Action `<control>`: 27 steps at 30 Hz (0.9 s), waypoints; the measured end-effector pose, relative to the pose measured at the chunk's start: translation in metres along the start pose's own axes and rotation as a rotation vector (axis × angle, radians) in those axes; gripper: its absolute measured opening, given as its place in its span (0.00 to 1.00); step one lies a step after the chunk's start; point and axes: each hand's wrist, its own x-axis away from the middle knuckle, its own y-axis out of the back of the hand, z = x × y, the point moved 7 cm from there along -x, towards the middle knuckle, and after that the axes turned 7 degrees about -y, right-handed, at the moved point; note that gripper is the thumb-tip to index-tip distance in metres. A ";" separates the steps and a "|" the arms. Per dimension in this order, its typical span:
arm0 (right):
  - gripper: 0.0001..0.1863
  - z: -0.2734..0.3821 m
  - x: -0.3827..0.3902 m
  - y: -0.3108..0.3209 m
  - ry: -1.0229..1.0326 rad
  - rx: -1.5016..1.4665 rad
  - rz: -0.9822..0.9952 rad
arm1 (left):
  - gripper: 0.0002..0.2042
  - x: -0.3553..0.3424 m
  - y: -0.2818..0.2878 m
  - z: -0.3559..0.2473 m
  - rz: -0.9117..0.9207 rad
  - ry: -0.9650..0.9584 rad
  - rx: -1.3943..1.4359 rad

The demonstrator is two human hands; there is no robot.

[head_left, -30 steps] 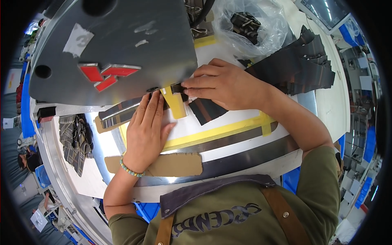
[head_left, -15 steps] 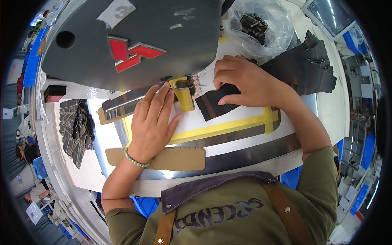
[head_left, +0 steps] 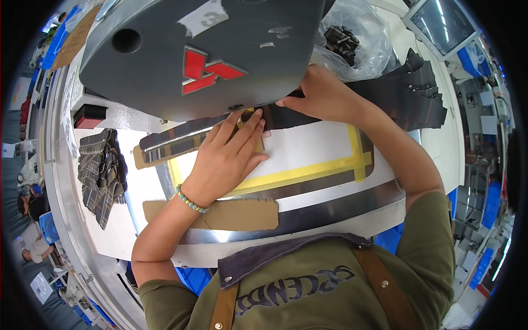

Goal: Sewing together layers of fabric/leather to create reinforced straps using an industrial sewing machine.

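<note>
The grey sewing machine head overhangs the work and hides the needle area. My left hand, a beaded bracelet at its wrist, lies flat with its fingers stretched out, their tips at the machine's foot. Left of it runs a dark striped fabric strip with a zipper, lying over brown cardboard. My right hand pinches a dark fabric piece by its upper side; the machine head partly covers those fingers. The piece's left end meets my left fingertips.
Yellow tape frames the white work surface. Brown cardboard lies near the front edge. Plaid fabric pieces are piled at left, dark fabric pieces at right. A clear plastic bag and a screen stand behind.
My right hand has moved the dark piece up and left, toward the foot under the machine head. My left hand has slid slightly right. The whole view has shifted somewhat.
</note>
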 end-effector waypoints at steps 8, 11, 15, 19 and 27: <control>0.10 -0.004 -0.003 -0.001 0.006 -0.036 -0.050 | 0.29 -0.002 -0.002 0.005 0.029 0.030 0.098; 0.11 -0.001 -0.002 0.000 -0.033 -0.062 -0.036 | 0.28 -0.002 -0.003 0.007 0.018 0.057 0.117; 0.12 0.007 0.006 0.013 -0.023 0.044 -0.048 | 0.27 -0.006 -0.001 0.009 0.018 0.040 0.153; 0.13 0.036 0.024 0.027 0.253 0.270 -0.041 | 0.27 -0.004 0.002 0.012 0.043 0.001 0.140; 0.17 0.021 0.044 -0.019 0.465 0.171 -0.054 | 0.28 -0.003 -0.004 0.023 0.033 0.023 0.212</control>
